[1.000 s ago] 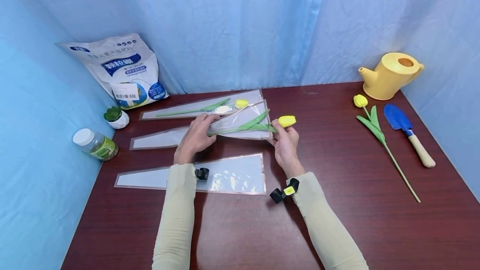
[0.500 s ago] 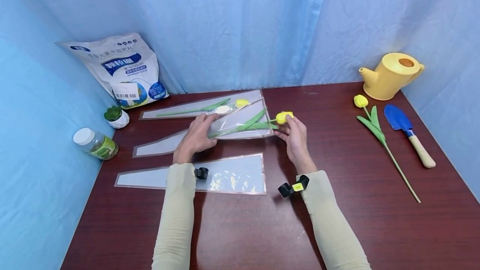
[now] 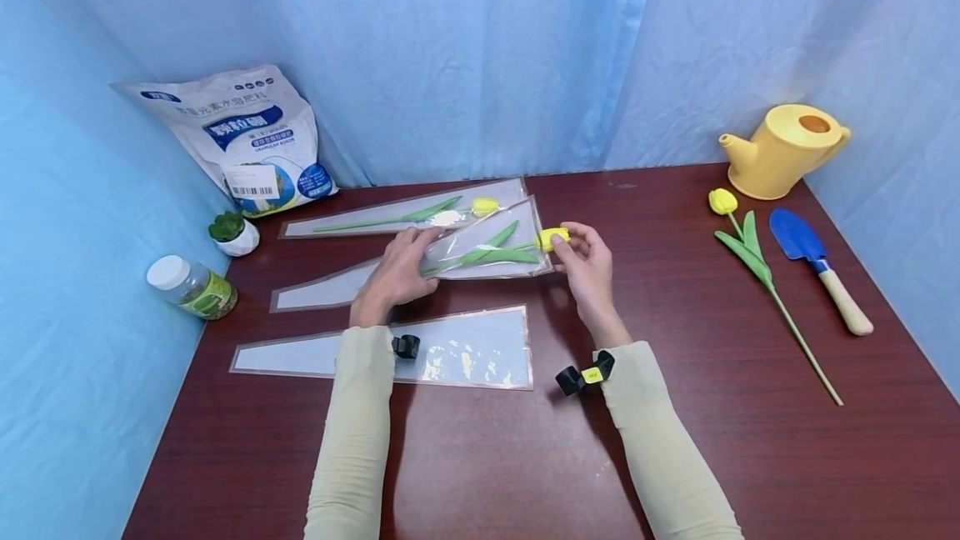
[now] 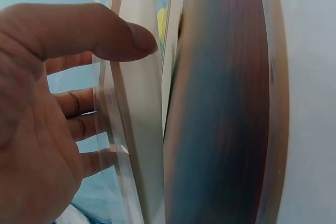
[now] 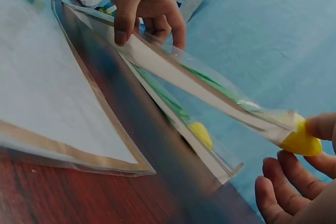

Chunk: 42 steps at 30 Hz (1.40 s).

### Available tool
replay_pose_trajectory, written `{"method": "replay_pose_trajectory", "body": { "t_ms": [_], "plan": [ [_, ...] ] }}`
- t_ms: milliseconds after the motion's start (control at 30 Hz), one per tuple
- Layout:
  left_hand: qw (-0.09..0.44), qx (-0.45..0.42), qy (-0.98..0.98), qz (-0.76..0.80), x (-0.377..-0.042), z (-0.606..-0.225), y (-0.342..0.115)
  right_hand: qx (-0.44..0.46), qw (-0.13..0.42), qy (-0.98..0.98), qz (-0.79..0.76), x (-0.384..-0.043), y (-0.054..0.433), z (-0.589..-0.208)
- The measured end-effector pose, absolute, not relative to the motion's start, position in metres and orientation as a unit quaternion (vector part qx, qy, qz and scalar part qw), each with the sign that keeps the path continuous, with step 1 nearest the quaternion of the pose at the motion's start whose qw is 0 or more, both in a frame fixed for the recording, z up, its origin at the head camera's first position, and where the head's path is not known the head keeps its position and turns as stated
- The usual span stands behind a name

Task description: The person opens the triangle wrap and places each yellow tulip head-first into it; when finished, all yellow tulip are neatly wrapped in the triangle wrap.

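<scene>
My left hand [image 3: 397, 273] grips a long clear-fronted flower sleeve [image 3: 525, 232], thumb on one side and fingers behind it, as the left wrist view shows. The sleeve's wide end is raised off the table and points right. Inside it lie the green leaves and stem of a tulip; its yellow head [image 3: 553, 239] sticks partly out of the open end. My right hand [image 3: 588, 273] pinches that head between thumb and fingers, also seen in the right wrist view on the yellow head [image 5: 302, 137]. The stem's lower end is hidden behind my left hand.
Behind lies a sleeve [image 3: 360, 226] with a tulip inside; nearer me lies another sleeve [image 3: 487, 336]. At right are a loose tulip [image 3: 753, 261], a blue trowel [image 3: 797, 233] and a yellow watering can [image 3: 783, 148]. A bag [image 3: 247, 140], potted succulent [image 3: 238, 237] and jar [image 3: 198, 294] stand left.
The tulip has slid left, deeper into the sleeve; its leaves are now inside. My right hand has shifted from below the flower head to the head itself. My left hand keeps its hold.
</scene>
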<state>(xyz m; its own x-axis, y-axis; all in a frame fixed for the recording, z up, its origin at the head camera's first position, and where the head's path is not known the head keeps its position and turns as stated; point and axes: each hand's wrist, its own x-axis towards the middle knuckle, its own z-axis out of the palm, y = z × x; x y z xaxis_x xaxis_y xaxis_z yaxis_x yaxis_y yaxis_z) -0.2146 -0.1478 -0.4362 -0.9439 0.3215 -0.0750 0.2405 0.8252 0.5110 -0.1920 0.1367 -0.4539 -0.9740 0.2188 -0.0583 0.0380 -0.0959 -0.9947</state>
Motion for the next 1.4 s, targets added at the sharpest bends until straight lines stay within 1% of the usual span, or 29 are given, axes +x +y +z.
{"method": "replay_pose_trajectory", "body": {
  "t_ms": [133, 333, 433, 633, 1067, 1300, 1400],
  "plan": [
    [0.079, 0.147, 0.951, 0.259, -0.214, -0.436, -0.146, -0.094, 0.058, -0.674, 0.731, -0.192, 0.136, -0.456],
    [0.076, 0.15, 0.951, 0.26, -0.214, -0.434, -0.146, -0.103, 0.069, -0.681, 0.721, -0.192, 0.135, -0.456],
    [0.07, 0.152, 0.951, 0.259, -0.214, -0.434, -0.147, -0.099, 0.062, -0.696, 0.709, -0.192, 0.134, -0.456],
    [0.062, 0.154, 0.952, 0.258, -0.215, -0.434, -0.148, -0.065, 0.02, -0.704, 0.707, -0.191, 0.13, -0.455],
    [0.065, 0.153, 0.95, 0.264, -0.214, -0.433, -0.147, -0.031, -0.065, -0.713, 0.698, -0.187, 0.125, -0.458],
    [0.06, 0.153, 0.951, 0.263, -0.215, -0.434, -0.148, -0.002, -0.135, -0.68, 0.72, -0.188, 0.127, -0.458],
    [0.056, 0.154, 0.952, 0.259, -0.215, -0.434, -0.149, 0.011, -0.153, -0.677, 0.72, -0.188, 0.128, -0.457]
  ]
}}
